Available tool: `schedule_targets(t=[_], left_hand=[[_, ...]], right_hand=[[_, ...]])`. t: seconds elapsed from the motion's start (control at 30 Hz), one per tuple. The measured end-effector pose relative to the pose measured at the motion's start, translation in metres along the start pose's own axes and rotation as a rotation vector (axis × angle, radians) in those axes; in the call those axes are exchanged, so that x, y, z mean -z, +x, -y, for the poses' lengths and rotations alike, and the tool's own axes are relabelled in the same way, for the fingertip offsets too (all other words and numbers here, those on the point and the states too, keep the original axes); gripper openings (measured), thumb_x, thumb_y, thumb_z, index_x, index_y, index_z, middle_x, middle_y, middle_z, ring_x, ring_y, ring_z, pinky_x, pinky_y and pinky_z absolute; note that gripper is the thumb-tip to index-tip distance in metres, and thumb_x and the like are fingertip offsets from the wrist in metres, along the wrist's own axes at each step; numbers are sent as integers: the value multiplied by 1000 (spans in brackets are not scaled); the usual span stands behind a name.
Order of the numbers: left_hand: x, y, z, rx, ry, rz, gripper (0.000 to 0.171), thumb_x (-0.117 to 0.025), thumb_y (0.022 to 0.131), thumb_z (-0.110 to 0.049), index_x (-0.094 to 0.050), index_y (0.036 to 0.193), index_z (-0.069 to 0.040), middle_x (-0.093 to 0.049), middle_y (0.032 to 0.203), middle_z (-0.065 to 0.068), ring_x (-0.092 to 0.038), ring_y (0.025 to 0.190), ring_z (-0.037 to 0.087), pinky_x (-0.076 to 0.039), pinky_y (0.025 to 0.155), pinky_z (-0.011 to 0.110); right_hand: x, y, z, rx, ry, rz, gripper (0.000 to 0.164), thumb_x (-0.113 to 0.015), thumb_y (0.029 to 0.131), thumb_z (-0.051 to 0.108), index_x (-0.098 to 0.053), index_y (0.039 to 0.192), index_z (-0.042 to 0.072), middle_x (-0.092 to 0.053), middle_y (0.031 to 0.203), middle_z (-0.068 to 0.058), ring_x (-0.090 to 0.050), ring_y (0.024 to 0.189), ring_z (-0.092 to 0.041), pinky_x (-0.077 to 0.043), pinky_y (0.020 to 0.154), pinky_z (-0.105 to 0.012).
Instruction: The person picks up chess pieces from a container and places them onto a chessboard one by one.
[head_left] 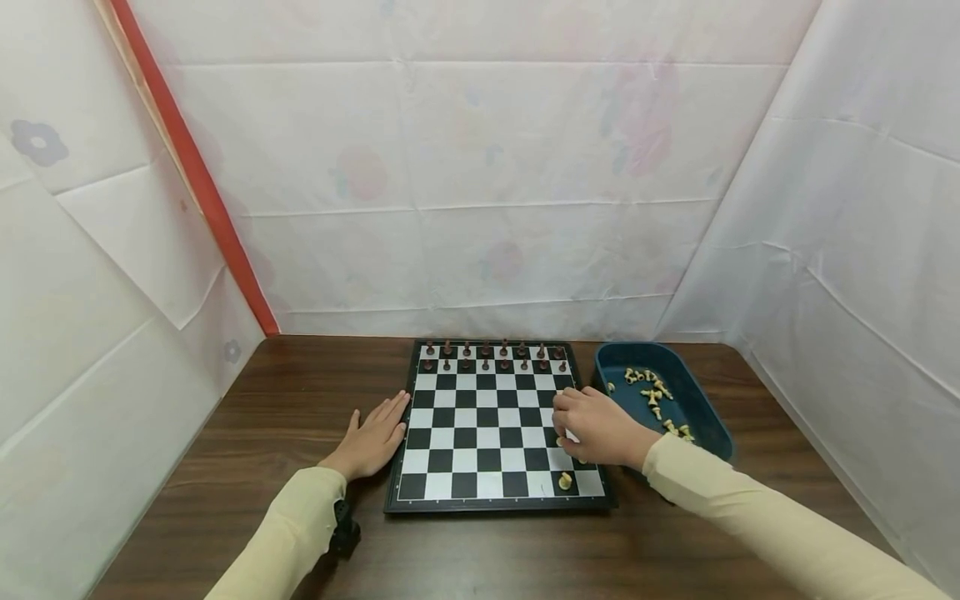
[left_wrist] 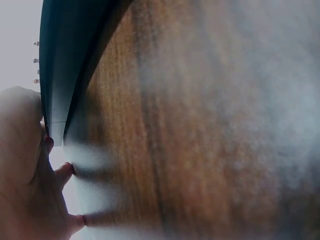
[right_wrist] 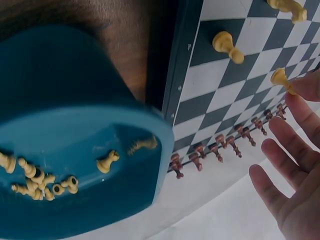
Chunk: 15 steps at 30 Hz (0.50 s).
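A black-and-white chessboard [head_left: 487, 460] lies on the table, with two rows of dark red-brown chess pieces [head_left: 485, 364] along its far side. My right hand [head_left: 600, 427] is over the board's right side; its thumb and index finger pinch the head of a cream pawn [right_wrist: 280, 78], plain in the right wrist view. A second cream pawn [right_wrist: 226, 46] stands near the board's edge. Another cream piece [head_left: 565, 481] is on the nearest row. My left hand [head_left: 372, 439] lies flat with fingers extended beside the board, fingertips at its left edge.
Right of the board stands a dark blue plastic tray [head_left: 711, 414], holding several loose cream chess pieces [head_left: 654, 393]. White sheeting [head_left: 480, 250] hangs behind and at both sides of the brown wooden table [head_left: 330, 375]. A red strip [head_left: 202, 175] runs down the left corner.
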<state>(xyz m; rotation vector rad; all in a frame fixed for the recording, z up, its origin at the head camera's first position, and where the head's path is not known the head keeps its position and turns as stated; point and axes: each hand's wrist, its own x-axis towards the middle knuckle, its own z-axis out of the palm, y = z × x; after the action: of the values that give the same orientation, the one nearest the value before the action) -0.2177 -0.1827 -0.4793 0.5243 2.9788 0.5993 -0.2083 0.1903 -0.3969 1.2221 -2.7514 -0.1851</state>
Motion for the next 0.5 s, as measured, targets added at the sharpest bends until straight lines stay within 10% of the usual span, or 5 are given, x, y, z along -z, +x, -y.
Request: schedule_targets(t=[0.5], left_hand=[[-1,0,2,-6,-2,-7,54,-32,104,-25,-19,153,-6,-20,157,13,-20,141,38,-2,103,70]], right_hand=[[-17,-2,8,41,29,44,13,-73,81,27,-65,72,23,-52,80,10,-48,79,-9,-41,67,-28]])
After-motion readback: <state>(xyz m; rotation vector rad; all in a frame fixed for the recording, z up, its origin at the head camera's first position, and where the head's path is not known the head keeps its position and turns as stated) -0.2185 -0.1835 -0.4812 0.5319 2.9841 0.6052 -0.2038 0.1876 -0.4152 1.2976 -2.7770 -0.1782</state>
